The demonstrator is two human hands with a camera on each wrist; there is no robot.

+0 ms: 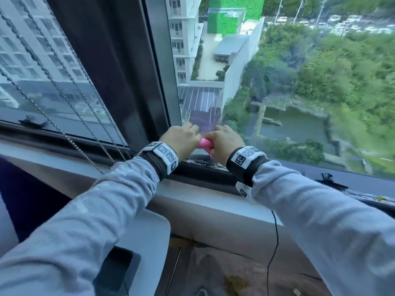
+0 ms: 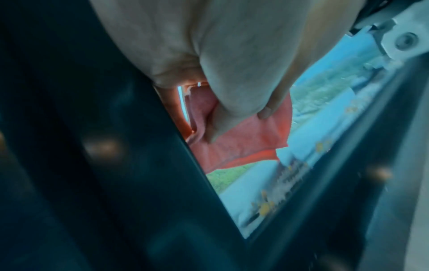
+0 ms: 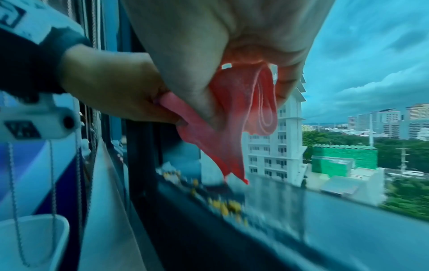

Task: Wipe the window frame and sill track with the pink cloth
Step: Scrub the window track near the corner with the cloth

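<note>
While both of my hands are gripping it, the pink cloth (image 1: 204, 143) is hanging bunched between them, just above the sill track (image 1: 198, 161) at the bottom corner of the open window. I am holding it there, I judge, to refold it into a pad before pressing it into the groove. My left hand (image 1: 181, 141) is curling its fingers round one side, with the thumb (image 2: 267, 111) pressing into the fabric in the left wrist view. My right hand (image 1: 225, 142) is closing round the other side, folded layers and a loose corner of the cloth dangling below it in the right wrist view, the corner reaching down close to the track; I cannot tell whether it is touching.

Yellow specks of debris (image 3: 228, 206) are lying along the track under the cloth, so the wiping there is not yet finished, by my reading. To the left, the dark window frame (image 1: 158, 67) is rising upright beside my left hand. Bead chains (image 1: 70, 101) from a blind are slanting across the glass further left. Below my wrists, a pale sill ledge (image 1: 198, 201) is running across. Beyond the opening, buildings and trees are lying far below, so I am judging that a dropped cloth would be lost.
</note>
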